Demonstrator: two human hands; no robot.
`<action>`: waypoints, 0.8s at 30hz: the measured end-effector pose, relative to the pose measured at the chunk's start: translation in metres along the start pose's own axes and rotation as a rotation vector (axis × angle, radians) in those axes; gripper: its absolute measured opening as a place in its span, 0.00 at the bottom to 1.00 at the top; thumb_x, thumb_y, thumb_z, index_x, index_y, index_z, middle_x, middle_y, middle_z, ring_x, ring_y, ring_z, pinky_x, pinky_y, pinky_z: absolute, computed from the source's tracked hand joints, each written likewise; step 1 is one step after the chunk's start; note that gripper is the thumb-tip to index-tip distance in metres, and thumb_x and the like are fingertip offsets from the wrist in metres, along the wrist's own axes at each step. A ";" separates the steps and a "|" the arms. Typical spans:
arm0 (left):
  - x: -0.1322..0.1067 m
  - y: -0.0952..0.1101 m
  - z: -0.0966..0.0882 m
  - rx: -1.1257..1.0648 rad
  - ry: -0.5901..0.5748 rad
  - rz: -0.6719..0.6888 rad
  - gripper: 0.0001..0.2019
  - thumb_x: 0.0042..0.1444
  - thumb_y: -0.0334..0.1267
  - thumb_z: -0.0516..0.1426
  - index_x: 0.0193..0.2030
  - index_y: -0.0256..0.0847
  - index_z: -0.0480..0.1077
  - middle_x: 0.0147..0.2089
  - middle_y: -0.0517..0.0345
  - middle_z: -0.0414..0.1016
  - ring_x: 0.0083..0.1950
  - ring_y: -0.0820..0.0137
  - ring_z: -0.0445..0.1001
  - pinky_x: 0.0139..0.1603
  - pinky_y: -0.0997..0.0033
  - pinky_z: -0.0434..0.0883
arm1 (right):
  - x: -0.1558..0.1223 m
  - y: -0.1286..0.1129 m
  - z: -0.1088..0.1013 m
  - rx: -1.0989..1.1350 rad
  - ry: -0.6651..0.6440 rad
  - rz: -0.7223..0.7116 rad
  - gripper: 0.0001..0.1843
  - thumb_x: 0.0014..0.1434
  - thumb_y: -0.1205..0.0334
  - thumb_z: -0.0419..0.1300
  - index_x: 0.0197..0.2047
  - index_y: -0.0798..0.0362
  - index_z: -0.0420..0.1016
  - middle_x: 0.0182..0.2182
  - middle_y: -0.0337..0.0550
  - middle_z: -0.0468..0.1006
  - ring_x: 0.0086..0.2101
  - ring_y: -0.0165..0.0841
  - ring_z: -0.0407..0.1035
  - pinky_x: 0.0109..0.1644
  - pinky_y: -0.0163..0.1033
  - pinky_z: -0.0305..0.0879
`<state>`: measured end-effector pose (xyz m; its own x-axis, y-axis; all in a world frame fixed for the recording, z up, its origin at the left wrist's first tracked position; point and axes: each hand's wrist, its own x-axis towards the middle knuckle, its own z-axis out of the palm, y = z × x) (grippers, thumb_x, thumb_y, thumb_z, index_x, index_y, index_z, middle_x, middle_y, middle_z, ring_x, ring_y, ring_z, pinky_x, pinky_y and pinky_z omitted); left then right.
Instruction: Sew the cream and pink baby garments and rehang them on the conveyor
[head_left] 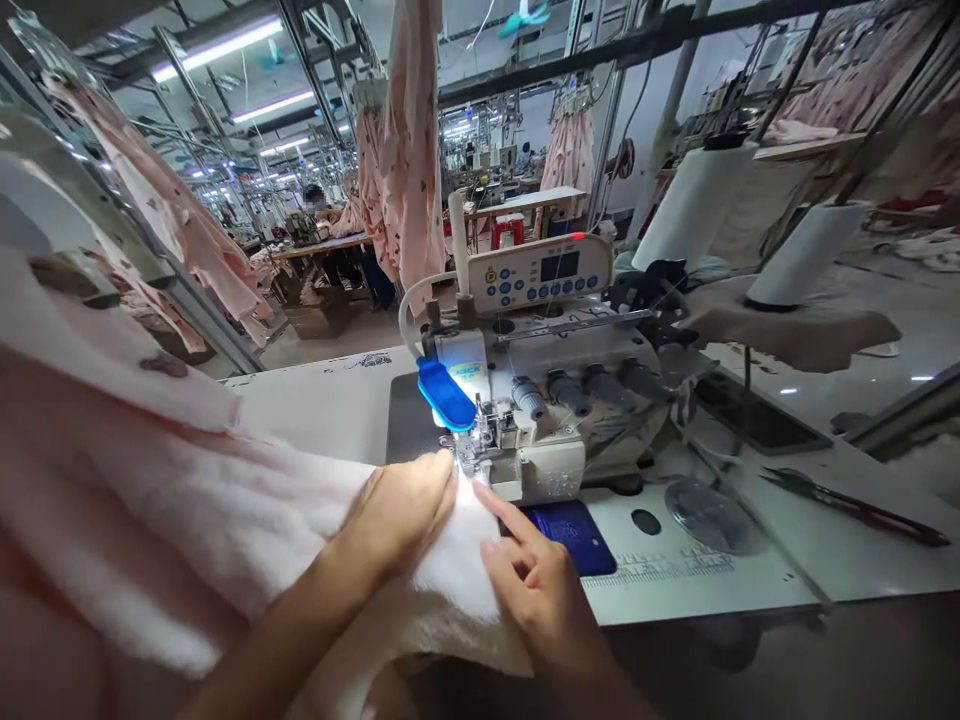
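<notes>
Cloth in pale pink, printed with small brown motifs and showing a fluffy white face, lay bunched across a sewing table and up to the presser foot of a JACK overlock machine, the brand legible in dark letters on the white casing beside a blue plastic guard. The left hand rested on the cloth, fingers together and pressing down, not clamped. The right hand sat just beside it, index finger stretched apart from the curled others toward the foot; whether that hand pinched the cloth could not be told. Above, a control panel carried blue buttons and a dark display, its small lettering too fine to read. A printed ruler scale ran along the table near a blue rectangular object; red-handled snips lay to the right. White thread cones stood behind. Farther off, a co-worker sat among hanging pink garments.
</notes>
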<state>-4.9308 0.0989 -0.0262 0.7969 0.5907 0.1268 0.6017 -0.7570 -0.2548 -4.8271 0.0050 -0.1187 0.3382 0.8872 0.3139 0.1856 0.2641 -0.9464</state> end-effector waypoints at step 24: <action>-0.073 0.027 0.057 -0.319 0.778 0.268 0.13 0.54 0.24 0.54 0.45 0.37 0.70 0.32 0.55 0.68 0.36 0.70 0.64 0.39 0.69 0.63 | -0.026 0.010 0.003 0.295 -0.196 0.168 0.15 0.55 0.52 0.58 0.31 0.56 0.71 0.27 0.40 0.70 0.31 0.35 0.64 0.33 0.34 0.62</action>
<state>-4.9761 0.0516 -0.0971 0.6547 0.1125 0.7475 0.2832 -0.9533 -0.1046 -4.8371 -0.0139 -0.1366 0.1534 0.9752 0.1593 -0.1405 0.1811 -0.9734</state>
